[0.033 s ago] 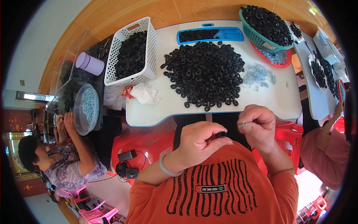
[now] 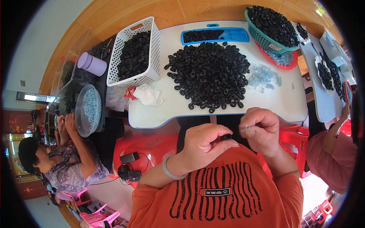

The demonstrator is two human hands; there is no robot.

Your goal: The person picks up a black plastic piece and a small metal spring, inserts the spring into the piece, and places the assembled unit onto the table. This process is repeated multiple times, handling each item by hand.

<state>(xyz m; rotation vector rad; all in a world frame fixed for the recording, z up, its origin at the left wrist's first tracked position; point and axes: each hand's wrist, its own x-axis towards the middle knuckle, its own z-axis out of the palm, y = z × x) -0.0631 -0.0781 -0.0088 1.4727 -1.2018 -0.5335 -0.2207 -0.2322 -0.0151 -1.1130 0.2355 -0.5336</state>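
Observation:
My left hand (image 2: 207, 143) is closed, with a small black plastic piece (image 2: 227, 136) pinched between thumb and forefinger. To its right my right hand (image 2: 261, 131) pinches a small silver screw (image 2: 246, 128), its thin end toward the black piece. A gap separates screw and piece. Both hands are in front of my body, just off the table's near edge. Beyond them, a big heap of black oval pieces with holes (image 2: 209, 74) covers the middle of the white table (image 2: 152, 114). Loose silver screws (image 2: 264, 77) are scattered right of the heap.
A white basket (image 2: 153, 68) of black pieces stands left, beside a crumpled tissue (image 2: 146, 95). At the back lie a blue tray (image 2: 237, 35) and a green basket (image 2: 262, 38) over a red bowl (image 2: 291, 64). Another person (image 2: 72, 163) works at left beside a clear bowl (image 2: 80, 123).
My right hand has shifted slightly left, bringing the screw a little nearer the black piece. The left hand has barely moved and keeps its pinch.

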